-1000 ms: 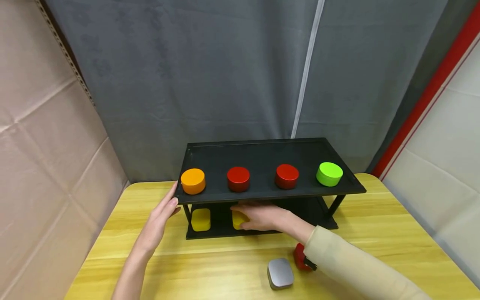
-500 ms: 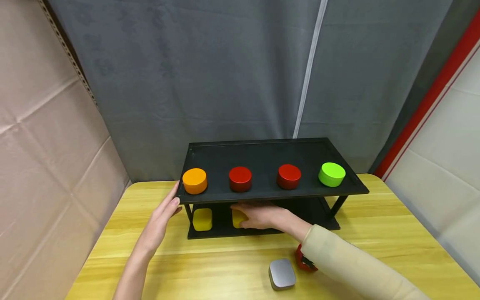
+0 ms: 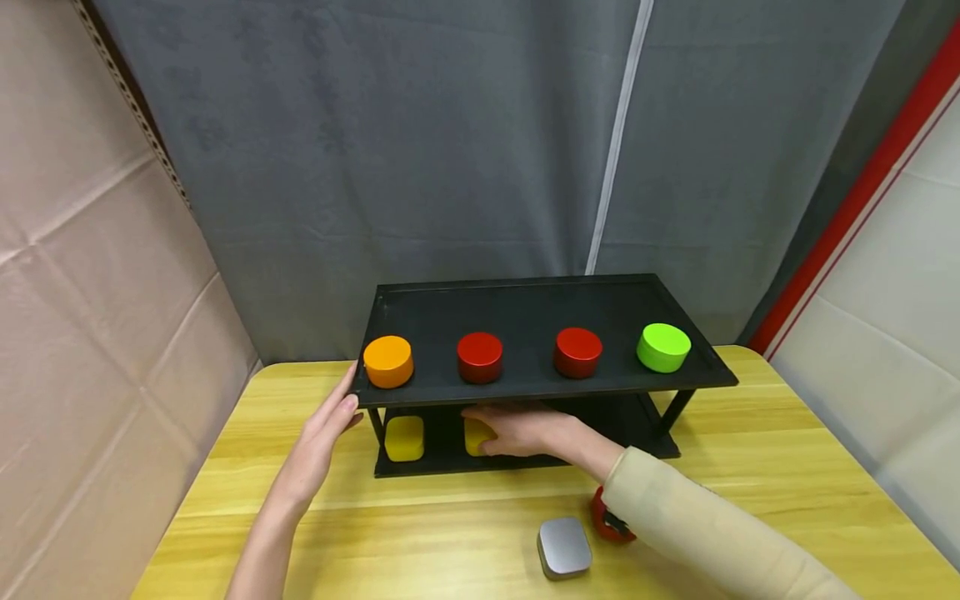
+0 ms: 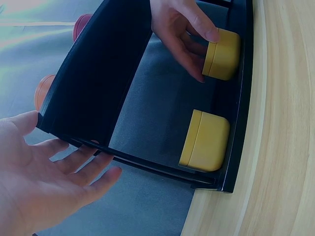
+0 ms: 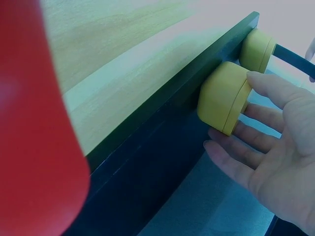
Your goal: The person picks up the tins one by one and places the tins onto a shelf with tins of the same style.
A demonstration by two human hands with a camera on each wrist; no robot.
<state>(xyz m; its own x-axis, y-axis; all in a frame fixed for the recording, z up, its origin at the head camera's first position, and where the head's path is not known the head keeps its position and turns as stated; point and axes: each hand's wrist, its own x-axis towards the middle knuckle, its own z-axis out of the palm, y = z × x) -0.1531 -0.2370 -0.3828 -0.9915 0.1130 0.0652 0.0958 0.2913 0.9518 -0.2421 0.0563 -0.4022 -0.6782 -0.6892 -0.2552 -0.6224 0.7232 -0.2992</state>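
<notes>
On the lower tier of a black two-tier rack (image 3: pixel 517 312) sit two yellow square tins with rounded corners. My right hand (image 3: pixel 528 429) reaches in under the upper tier and holds the inner yellow tin (image 5: pixel 221 96) between thumb and fingers. The other yellow tin (image 4: pixel 205 142) stands at the left end of the tier. My left hand (image 3: pixel 311 454) touches the left end of the rack, its fingers extended along the side. Along the upper tier's front stand an orange round tin (image 3: pixel 387 362), two red round tins (image 3: pixel 480 358) and a green round tin (image 3: pixel 663 348).
A silver square tin (image 3: pixel 564 548) lies on the wooden table (image 3: pixel 420 542) in front of the rack. Beside it a red item (image 3: pixel 611 517) with a dark part is partly covered by my right sleeve (image 3: pixel 697 517). A grey curtain (image 3: pixel 412 150) hangs behind.
The view shifts very slightly. Both hands, the yellow tins and the rack stay as they were.
</notes>
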